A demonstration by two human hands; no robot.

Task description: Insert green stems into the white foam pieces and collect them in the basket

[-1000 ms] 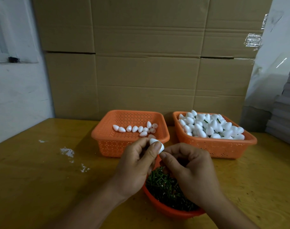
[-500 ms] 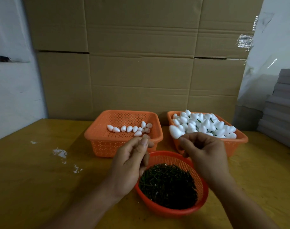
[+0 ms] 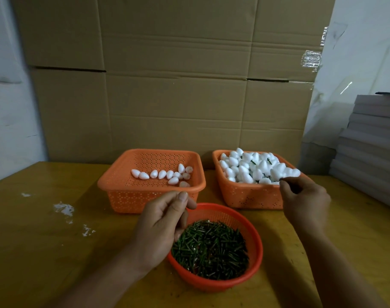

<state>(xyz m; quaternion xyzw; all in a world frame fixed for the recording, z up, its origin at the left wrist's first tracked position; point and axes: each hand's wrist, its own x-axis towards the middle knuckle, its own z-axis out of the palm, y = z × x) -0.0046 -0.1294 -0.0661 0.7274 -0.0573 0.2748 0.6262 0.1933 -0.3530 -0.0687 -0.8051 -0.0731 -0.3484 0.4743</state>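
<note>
White foam piece point(image 3: 276, 173), pinched by its stem in our right hand point(image 3: 305, 200), hangs at the full basket point(image 3: 251, 196)'s near rim; released early, we judge it could fall outside. Our left hand point(image 3: 161, 221), loosely curled and holding nothing, hovers beside the stem bowl point(image 3: 255, 261), which a careless reach might tip.

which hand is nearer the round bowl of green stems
Left. The left hand overlaps the round bowl's left rim; the right hand is beyond it, at the heaped basket.

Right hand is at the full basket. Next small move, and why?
Probably let go: the right hand pinches a stemmed foam piece over the right basket, already piled with stemmed pieces. The left hand looks empty beside the stem bowl.
</note>
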